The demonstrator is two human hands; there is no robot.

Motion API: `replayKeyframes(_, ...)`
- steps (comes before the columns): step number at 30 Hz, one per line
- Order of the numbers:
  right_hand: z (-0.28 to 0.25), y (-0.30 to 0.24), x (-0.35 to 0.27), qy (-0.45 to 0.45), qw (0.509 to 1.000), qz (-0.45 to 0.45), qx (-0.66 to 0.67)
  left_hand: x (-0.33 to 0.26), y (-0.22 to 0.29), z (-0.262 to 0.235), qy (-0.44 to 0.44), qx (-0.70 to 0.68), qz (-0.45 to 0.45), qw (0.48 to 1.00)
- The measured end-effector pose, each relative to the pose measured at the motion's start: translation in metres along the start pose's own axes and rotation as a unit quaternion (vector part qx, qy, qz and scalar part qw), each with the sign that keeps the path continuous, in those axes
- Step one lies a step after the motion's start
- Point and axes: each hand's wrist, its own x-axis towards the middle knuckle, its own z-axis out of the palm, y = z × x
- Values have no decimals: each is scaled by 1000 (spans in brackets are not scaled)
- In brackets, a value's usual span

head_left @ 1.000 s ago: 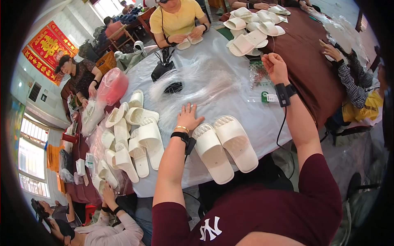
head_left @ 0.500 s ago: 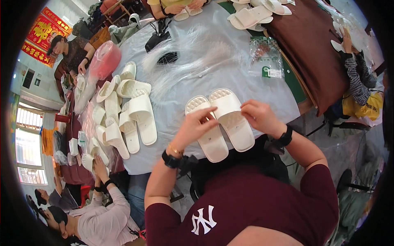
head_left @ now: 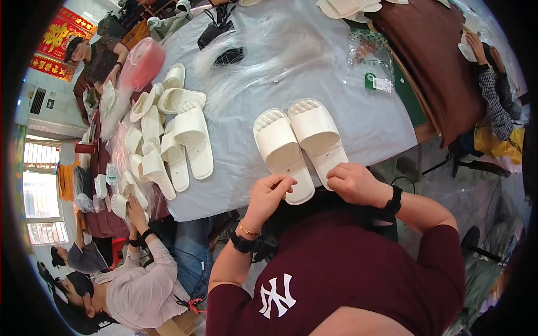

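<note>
Two white slippers lie side by side, toes pointing away from me. The left slipper (head_left: 279, 141) and the right slipper (head_left: 315, 127) each have a broad strap and a bumpy footbed. My left hand (head_left: 268, 197) is closed, thumb and fingertips pinched at the left edge of the left slipper's heel. My right hand (head_left: 358, 185) is closed around the heel of the right slipper and hides its end. Whether the fingers reach under the soles is hidden.
Beneath the slippers is a pale plastic-covered table (head_left: 235, 134). Loose white slippers (head_left: 193, 137) are piled at left. Clear film strands (head_left: 263, 61), a black bag (head_left: 216, 33) and a clear plastic packet (head_left: 370, 59) lie farther back. Co-workers sit left; another's hands (head_left: 476, 47) show at right.
Both hands have moved from beside the straps back toward me to the heels, and their fingers have closed. The view has shifted slightly; the slippers remain side by side.
</note>
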Motion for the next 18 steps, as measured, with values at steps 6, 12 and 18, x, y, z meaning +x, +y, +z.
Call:
replayKeyframes(6,6,-11,-19,-49,998,2,42,-5,-9,1,-31,-91,-11,995)
replayKeyframes(12,2,-12,-20,-65,997,12,42,-6,-10,-2,-35,-220,-32,974)
replayKeyframes(18,-3,-2,-15,-36,999,12,13,-4,-15,2,2,-41,-27,999)
